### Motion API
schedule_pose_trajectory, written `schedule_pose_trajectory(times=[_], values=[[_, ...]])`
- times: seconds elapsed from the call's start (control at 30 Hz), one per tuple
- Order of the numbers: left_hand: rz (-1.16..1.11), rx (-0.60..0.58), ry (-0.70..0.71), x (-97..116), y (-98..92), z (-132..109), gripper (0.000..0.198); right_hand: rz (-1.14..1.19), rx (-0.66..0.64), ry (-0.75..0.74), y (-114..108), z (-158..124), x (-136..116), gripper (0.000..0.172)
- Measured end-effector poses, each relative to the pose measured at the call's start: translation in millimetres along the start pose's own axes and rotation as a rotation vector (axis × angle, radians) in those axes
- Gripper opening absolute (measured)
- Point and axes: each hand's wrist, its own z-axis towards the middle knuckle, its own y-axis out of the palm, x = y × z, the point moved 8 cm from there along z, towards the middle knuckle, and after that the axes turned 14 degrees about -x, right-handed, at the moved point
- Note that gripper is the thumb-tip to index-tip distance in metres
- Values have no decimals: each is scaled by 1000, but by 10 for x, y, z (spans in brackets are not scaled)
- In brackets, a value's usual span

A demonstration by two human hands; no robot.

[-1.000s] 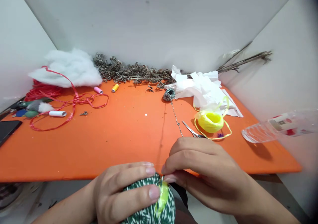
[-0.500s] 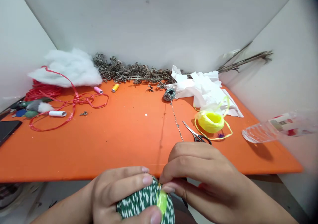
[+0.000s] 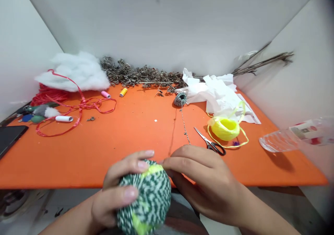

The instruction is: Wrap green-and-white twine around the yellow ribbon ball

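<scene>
Near the front edge of the table, my left hand [image 3: 118,183] is wrapped round a ball wound in green-and-white twisted yarn [image 3: 153,193], with bright yellow patches showing on its top and lower side. My right hand [image 3: 206,183] is at the ball's upper right, its fingertips pinched together close to the surface. Whatever lies between those fingertips is hidden. A thin length of the same yarn [image 3: 183,122] runs from a small yarn roll [image 3: 180,99] at the back of the table toward my right hand.
On the right lie black-handled scissors [image 3: 211,143], a yellow ribbon roll [image 3: 224,129], white paper [image 3: 219,92] and a clear plastic bottle [image 3: 281,139]. Dried stems [image 3: 141,75] line the back. At left are white stuffing [image 3: 78,71], red ribbon [image 3: 78,118], thread spools [image 3: 64,119] and a black phone-like slab [image 3: 12,137].
The ball has been raised and turned, so more of its wound side and a second yellow patch show. My left hand has risen with it; the right stays pinched beside it.
</scene>
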Motion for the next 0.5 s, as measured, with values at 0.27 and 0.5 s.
schedule_pose_trajectory(times=[0.27, 0.5], values=[[-494, 176, -673, -628, 98, 81, 46, -44, -117, 194, 2, 229, 198, 11], [-926, 281, -1127, -884, 278, -102, 34, 119, -345, 268, 13, 297, 455, 6]])
